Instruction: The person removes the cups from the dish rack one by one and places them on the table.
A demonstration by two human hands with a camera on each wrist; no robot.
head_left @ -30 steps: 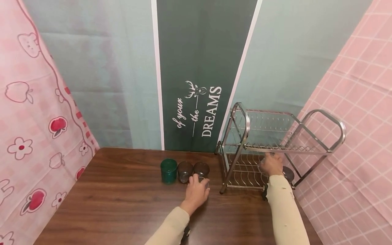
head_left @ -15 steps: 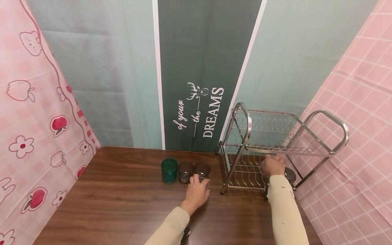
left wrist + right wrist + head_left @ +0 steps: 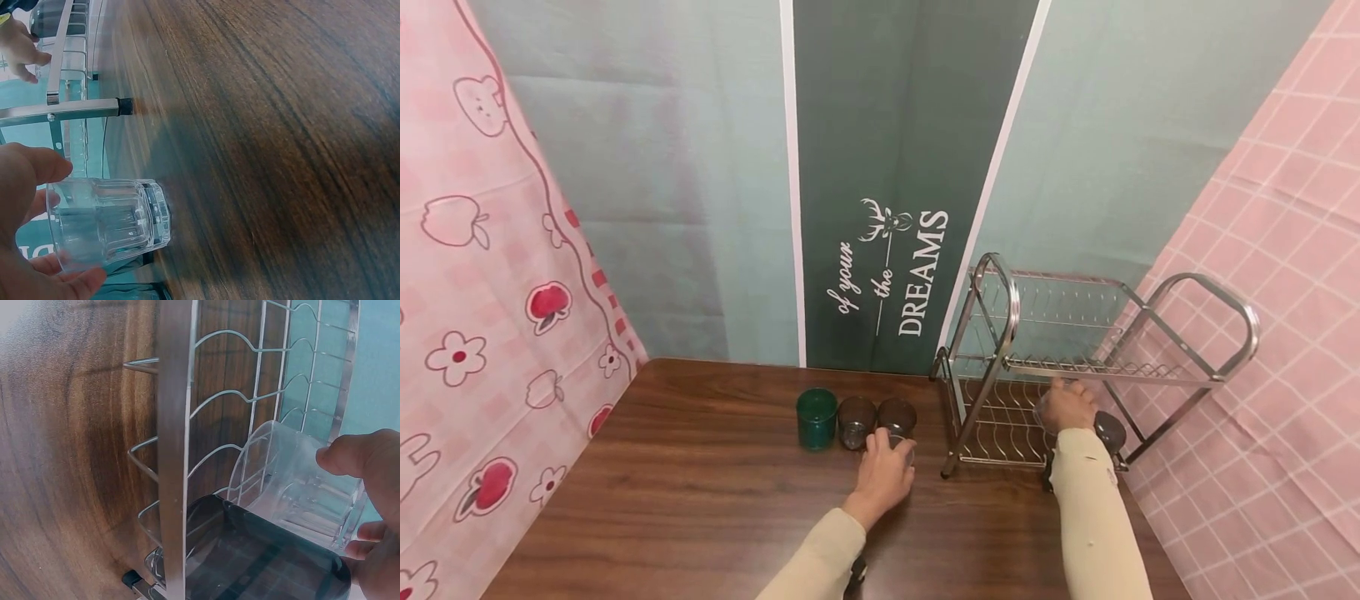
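Gripped near its rim by my left hand (image 3: 883,477), a clear glass (image 3: 106,222) is upright at the table. Whether its base touches the wood I cannot tell. Behind it are two brownish glasses, one (image 3: 856,423) beside the other (image 3: 897,412), with a green glass (image 3: 816,419) at their left. My right hand (image 3: 1070,406) reaches into the lower tier of the metal dish rack (image 3: 175,425). It holds another clear glass (image 3: 294,481) by the base end, mouth toward the wires and slightly tilted. Close beside that glass, a dark smoky glass (image 3: 269,556) rests mouth down in the rack.
The rack's upper tier (image 3: 1097,367) passes just above my right hand. Pink checked cloth (image 3: 1262,375) hangs close on the right. A green cloth backdrop (image 3: 872,167) stands behind the brown wooden table (image 3: 700,483).
The view shifts slightly. Both hands stay in nearly the same places with their clear glasses, and the other glasses have not visibly moved.
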